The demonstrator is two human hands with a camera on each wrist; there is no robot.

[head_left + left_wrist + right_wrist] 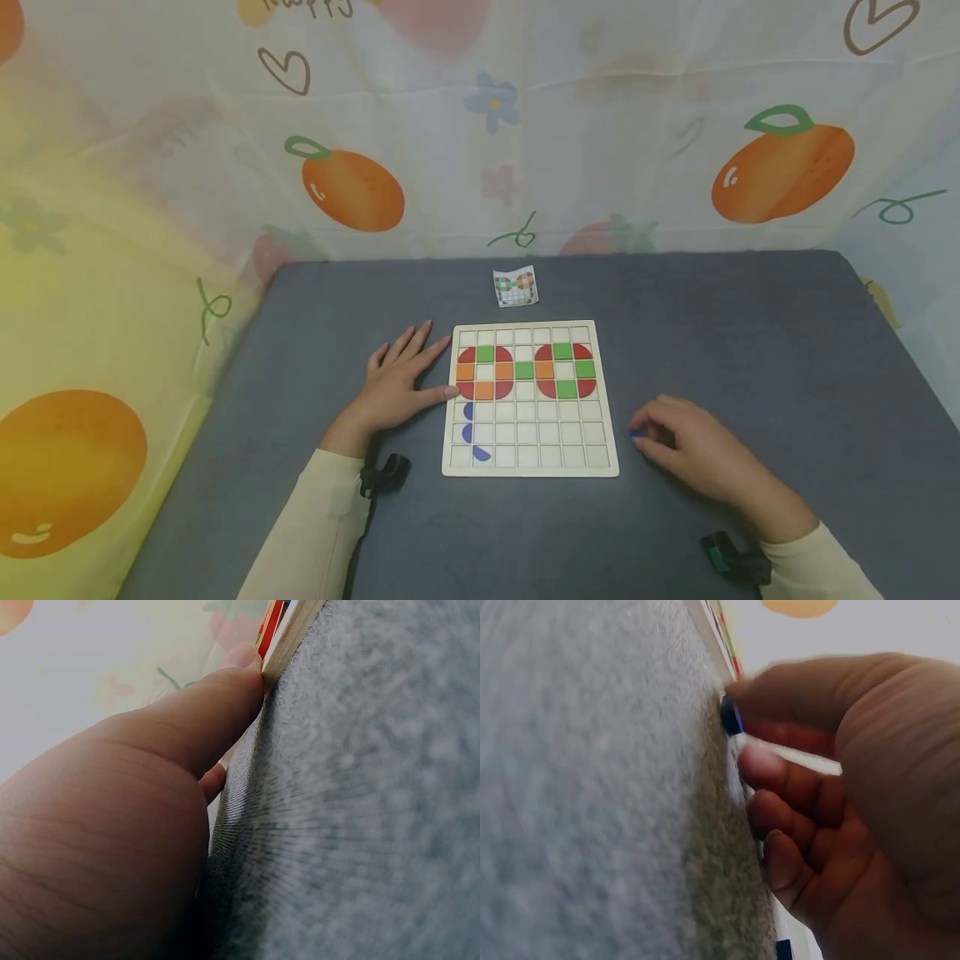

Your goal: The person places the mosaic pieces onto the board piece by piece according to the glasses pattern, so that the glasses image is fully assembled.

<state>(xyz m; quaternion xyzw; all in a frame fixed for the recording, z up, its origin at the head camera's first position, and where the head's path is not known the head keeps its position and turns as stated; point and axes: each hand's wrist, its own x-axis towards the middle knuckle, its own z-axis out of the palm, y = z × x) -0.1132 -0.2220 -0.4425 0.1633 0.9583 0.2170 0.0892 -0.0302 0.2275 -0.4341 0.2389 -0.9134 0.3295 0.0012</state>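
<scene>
A cream grid board (531,472) lies on the table, with red rounded tiles (466,390), green square tiles (524,370) and orange square tiles (484,390) forming two rings joined by one green square. Below the left ring sit three blue rounded tiles (468,433) near the left edge, the lowest one tilted. My left hand (397,383) rests with spread fingers, thumb at the board's left edge. Right of the board, my right hand (693,446) pinches a small blue tile (731,716) between thumb and index finger, close over the table; its other fingers are curled.
A small printed card (515,287) with a coloured pattern lies behind the board. The grey cloth-covered table (540,542) ends at a fruit-print curtain (420,108). A small dark blue piece (784,949) shows low in the right wrist view. Both wrists wear black camera mounts (385,475).
</scene>
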